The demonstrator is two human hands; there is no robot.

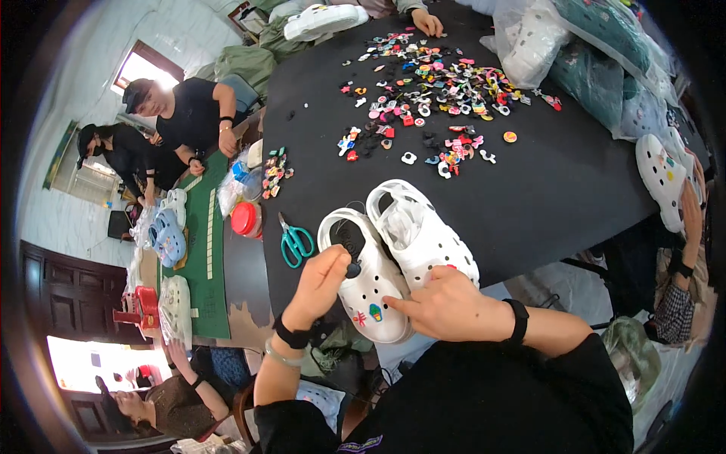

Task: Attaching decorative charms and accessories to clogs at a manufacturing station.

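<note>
Two white clogs lie side by side on our black table. Our left hand pinches a small black charm against the left clog; our right hand rests half-closed, forefinger on that clog.

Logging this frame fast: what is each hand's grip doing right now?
Left hand: closed, pinching a small black charm over the left white clog.
Right hand: holds nothing; index finger pressing that clog's toe.
</note>
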